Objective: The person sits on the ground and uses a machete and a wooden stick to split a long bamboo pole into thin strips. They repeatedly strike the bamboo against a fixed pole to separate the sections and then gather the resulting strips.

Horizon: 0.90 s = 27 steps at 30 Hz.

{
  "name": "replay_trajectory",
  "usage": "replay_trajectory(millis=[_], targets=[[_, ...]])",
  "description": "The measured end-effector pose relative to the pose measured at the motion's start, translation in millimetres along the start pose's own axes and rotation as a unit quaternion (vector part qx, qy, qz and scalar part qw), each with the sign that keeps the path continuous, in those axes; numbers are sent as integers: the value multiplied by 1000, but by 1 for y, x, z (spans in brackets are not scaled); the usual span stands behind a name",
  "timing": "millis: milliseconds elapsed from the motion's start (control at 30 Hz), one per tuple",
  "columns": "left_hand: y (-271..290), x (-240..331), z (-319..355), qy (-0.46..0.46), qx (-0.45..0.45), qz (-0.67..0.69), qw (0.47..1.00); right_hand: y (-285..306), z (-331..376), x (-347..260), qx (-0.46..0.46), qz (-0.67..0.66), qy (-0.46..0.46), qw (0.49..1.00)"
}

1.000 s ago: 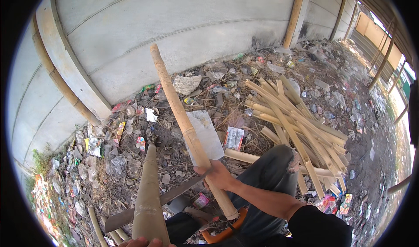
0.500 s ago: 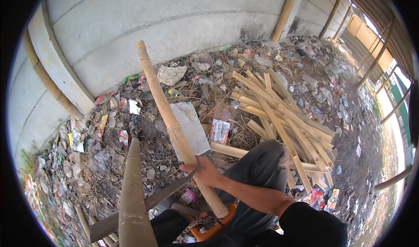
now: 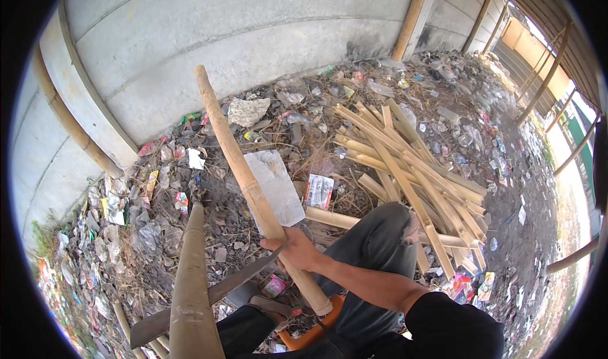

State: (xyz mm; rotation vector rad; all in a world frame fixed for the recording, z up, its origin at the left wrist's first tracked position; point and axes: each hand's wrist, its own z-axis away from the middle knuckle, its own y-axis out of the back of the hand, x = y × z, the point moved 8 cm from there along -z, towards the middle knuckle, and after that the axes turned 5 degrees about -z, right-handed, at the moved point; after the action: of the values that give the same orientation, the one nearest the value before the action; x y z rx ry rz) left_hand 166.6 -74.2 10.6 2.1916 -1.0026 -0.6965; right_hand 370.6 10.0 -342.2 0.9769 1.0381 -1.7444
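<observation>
My right hand (image 3: 299, 250) is closed around a bamboo stick (image 3: 229, 145) below its middle. The stick leans away, its far end toward the wall. Beside my fingers, the narrow end of a long dark machete blade (image 3: 237, 284) meets the stick. That blade runs down to the left and crosses a thick bamboo pole (image 3: 192, 276), its middle hidden by the pole; whether it is wedged in a split I cannot tell. No handle shows. My left hand is out of view.
Split bamboo strips (image 3: 418, 169) lie heaped at right, beyond my bent knee (image 3: 386, 232). A flat grey slab (image 3: 275, 185) and a rough stone (image 3: 248, 110) sit among scattered litter. A concrete wall (image 3: 253, 17) stands behind. Something orange (image 3: 310, 337) shows beneath me.
The far end of the bamboo stick has dipped slightly and shifted a little left. My right hand keeps its grip, and the blade and thick pole look almost unmoved.
</observation>
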Motion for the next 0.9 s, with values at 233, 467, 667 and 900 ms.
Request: replay_trajectory(millis=[233, 467, 667, 900], targets=[[-3, -16, -10, -2, 71, 43, 997, 0, -5, 3, -2, -34, -8, 999], [1, -39, -15, 46, 92, 5, 995, 1, -5, 10, 20, -34, -32, 999], [-24, -23, -3, -311, 124, -146, 931, 9, -10, 21, 3, -56, -11, 998], [-14, -19, -7, -75, 32, -51, 995, 4, -9, 23, -3, -42, -35, 999]])
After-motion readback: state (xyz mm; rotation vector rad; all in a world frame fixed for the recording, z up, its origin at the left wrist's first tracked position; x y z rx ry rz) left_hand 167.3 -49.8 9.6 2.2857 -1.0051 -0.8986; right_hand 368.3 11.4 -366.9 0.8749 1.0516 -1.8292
